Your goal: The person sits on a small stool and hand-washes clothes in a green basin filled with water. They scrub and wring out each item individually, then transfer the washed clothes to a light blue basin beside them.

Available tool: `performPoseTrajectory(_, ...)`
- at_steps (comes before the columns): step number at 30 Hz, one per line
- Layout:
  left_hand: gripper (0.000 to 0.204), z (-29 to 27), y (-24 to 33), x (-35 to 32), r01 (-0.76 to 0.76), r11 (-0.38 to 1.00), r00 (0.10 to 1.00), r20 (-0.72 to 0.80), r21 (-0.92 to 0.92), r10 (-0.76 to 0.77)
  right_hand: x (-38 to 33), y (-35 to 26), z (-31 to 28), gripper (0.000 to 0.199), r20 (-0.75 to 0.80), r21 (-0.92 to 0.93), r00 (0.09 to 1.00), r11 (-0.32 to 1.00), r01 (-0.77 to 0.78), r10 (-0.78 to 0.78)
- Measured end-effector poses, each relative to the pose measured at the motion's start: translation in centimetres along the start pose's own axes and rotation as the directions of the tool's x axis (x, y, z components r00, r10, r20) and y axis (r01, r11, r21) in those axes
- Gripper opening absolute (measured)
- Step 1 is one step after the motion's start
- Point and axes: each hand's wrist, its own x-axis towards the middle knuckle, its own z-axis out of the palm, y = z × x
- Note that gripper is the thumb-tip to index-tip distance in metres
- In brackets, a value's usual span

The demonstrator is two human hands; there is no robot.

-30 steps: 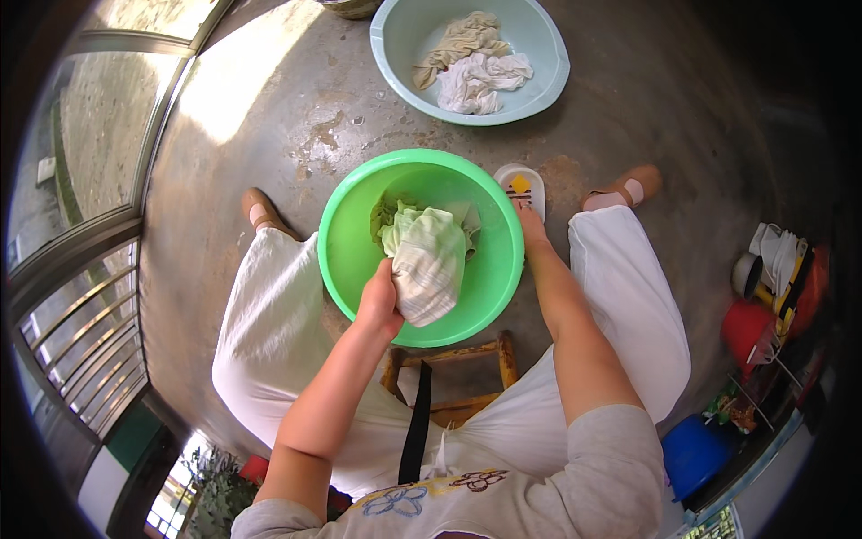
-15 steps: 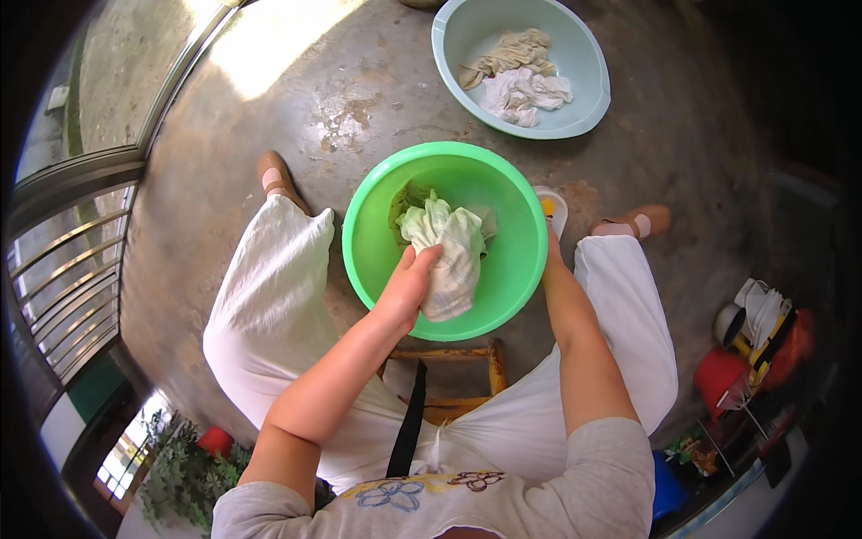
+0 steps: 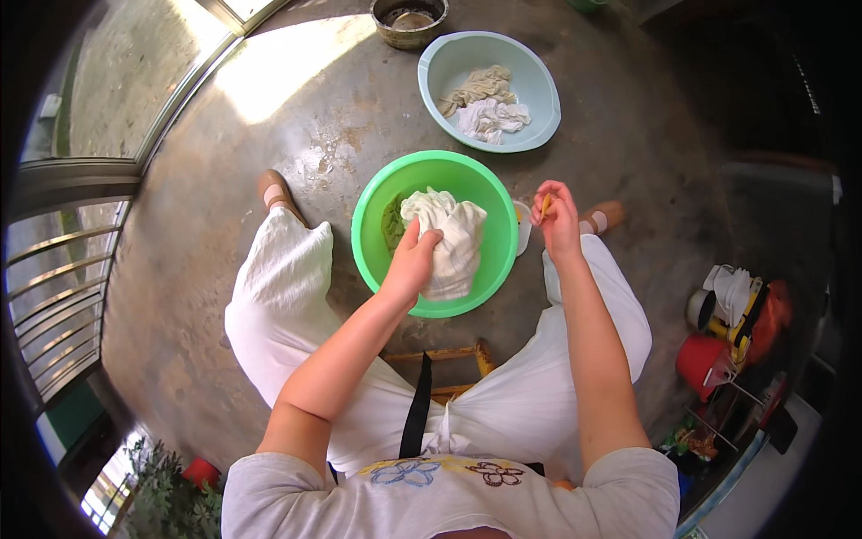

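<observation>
My left hand (image 3: 416,260) is closed on the near-left side of a bunched white cloth (image 3: 456,242), thumb on top. The cloth is held over the inside of a round green basin (image 3: 366,198). A greenish wet patch, perhaps water or another cloth, shows at the basin's left inner wall. To the right of the basin, my right hand (image 3: 558,220) is raised with its fingers curled round a small orange-yellow piece (image 3: 545,206) that looks like soap. Below and left of that hand, a white dish (image 3: 523,235) is partly hidden behind the basin's rim.
A pale blue tub (image 3: 549,99) with a beige cloth (image 3: 485,83) and a white cloth (image 3: 494,118) stands beyond the basin. Behind it sits a metal pot (image 3: 409,34). A low wooden stool (image 3: 485,357) is between my legs. A red bucket (image 3: 703,361) stands at the right.
My right hand has risen from the dish beside the basin and now holds the orange-yellow piece. My left hand still grips the cloth. The view has shifted, bringing the metal pot into sight.
</observation>
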Motion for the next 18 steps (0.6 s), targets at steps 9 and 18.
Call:
performPoseTrajectory(9,0.047,0.3,2.2,-2.5,0.23,0.947,0.972,0.095,-0.224,-0.214,-8.3,-0.1,15.7,0.026,0.438,-0.735,0.69,0.213,0.644,-0.576)
performPoseTrajectory(18,0.04,-2.1,0.1,0.4,0.18,0.983,0.982,0.063,-0.039,-0.177,-3.9,5.6,13.4,0.037,0.201,-0.292,0.97,0.954,-0.074,0.137)
